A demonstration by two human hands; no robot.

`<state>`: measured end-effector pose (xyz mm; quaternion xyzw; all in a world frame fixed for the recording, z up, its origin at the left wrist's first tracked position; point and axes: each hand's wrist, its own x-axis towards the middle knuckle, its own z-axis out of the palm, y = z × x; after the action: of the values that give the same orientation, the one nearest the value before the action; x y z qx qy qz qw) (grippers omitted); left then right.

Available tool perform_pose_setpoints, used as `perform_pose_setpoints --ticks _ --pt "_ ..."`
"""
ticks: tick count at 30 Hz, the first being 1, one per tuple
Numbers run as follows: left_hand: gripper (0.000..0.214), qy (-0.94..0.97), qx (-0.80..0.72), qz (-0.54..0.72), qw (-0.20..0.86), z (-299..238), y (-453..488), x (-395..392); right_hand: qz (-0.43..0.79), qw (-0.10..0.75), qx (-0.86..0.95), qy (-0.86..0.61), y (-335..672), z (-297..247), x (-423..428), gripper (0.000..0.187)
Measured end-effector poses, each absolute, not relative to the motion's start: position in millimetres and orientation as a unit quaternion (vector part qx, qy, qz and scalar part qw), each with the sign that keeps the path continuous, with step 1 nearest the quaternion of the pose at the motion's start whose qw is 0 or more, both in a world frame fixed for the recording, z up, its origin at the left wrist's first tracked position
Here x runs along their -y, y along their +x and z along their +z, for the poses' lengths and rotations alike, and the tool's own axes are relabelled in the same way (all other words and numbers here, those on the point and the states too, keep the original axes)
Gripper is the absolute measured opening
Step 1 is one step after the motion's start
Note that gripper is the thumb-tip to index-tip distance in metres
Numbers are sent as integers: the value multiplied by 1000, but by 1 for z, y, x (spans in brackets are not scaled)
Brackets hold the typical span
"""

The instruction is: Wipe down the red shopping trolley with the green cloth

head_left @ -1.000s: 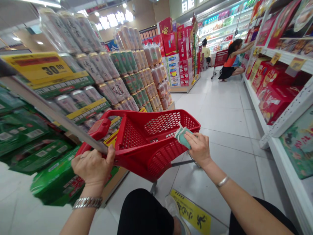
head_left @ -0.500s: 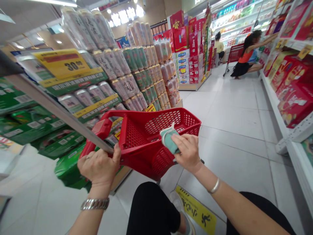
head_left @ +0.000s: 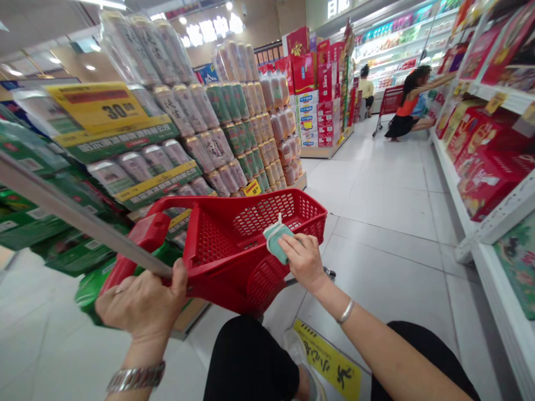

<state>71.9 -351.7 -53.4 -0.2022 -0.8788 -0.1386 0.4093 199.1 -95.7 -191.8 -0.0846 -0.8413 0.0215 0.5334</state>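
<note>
**Head view: your hands on a red shopping trolley in a supermarket aisle**

Your left hand sits at lower left of the frame, closed around the metal handle bar, which runs up to the left edge. A silver wristwatch shows on that wrist.

Your right hand, at lower centre, is nearly closed and pinches a folded teal-green cloth above the mouth of the red mesh basket. A thin bangle circles that wrist. You cannot tell from this view whether the cloth touches the basket.

Stacked drink cans and green multipack boxes stand just beyond the basket at left, below a yellow 30.00 price sign. Red gift boxes fill the shelves at right.

Well ahead at upper right, a person in an orange top crouches and reaches toward the shelves, beside a second red trolley.
</note>
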Motion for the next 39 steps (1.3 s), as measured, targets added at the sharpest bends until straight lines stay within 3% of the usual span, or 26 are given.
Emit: perform_pose_setpoints --ticks 6,11,19,25,34,39 --pt "44 -220 873 -171 401 -48 71 350 0 474 846 -244 224 -221 22 43" --pt "44 -211 883 -171 383 -46 72 349 33 489 809 -326 237 -214 2 41" --pt "44 -202 887 -148 388 -51 68 349 49 569 817 -79 217 -155 104 35" --pt "44 -210 880 -136 403 -60 61 350 10 581 812 57 203 -153 165 20" --pt "45 -227 874 -128 410 -61 73 338 -49 599 797 55 198 -197 131 15" --pt "47 -234 875 -150 395 -59 69 335 -87 545 833 -38 219 -222 80 20"
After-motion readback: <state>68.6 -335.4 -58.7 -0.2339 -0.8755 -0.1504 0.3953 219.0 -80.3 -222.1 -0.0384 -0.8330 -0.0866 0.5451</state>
